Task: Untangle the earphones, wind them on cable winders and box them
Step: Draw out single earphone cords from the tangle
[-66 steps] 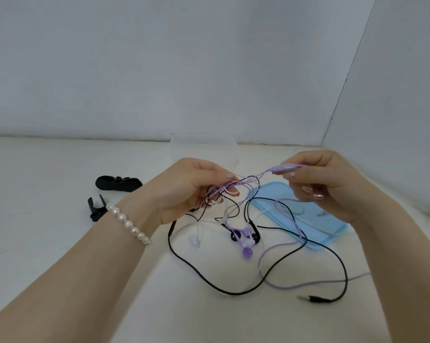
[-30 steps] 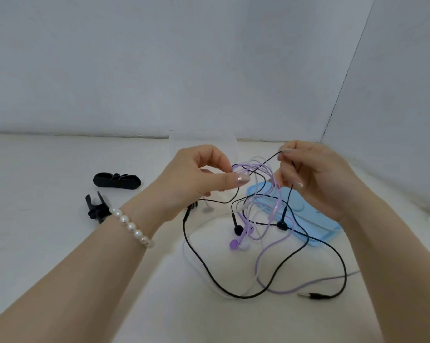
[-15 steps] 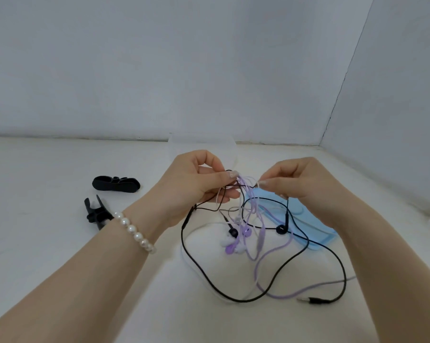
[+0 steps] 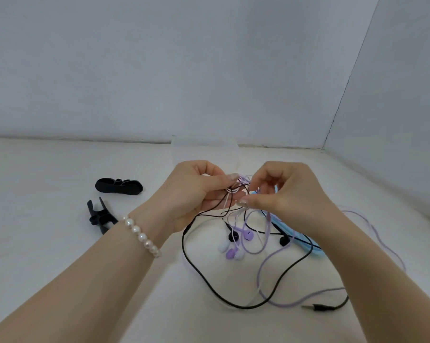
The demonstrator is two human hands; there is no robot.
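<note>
A tangle of black, purple and white earphone cables (image 4: 236,191) hangs between my hands above the table. My left hand (image 4: 196,191) pinches the knot from the left. Close beside it, my right hand (image 4: 283,194) pinches strands at the knot. Purple earbuds (image 4: 246,236), white earbuds (image 4: 223,246) and black earbuds (image 4: 233,236) dangle below. A long black cable loop (image 4: 209,280) and a purple cable (image 4: 283,303) trail over the table to a black jack plug (image 4: 317,306). Two black cable winders (image 4: 118,186) (image 4: 99,215) lie at the left.
A light blue box lid (image 4: 307,246) lies under my right wrist, mostly hidden. A clear plastic box (image 4: 204,149) stands behind my hands by the back wall. Walls close the table at the back and right.
My hands have come closer together at the knot. The right hand has shifted its hold from the purple cable's remote to strands at the knot. The earbuds hang a little lower.
</note>
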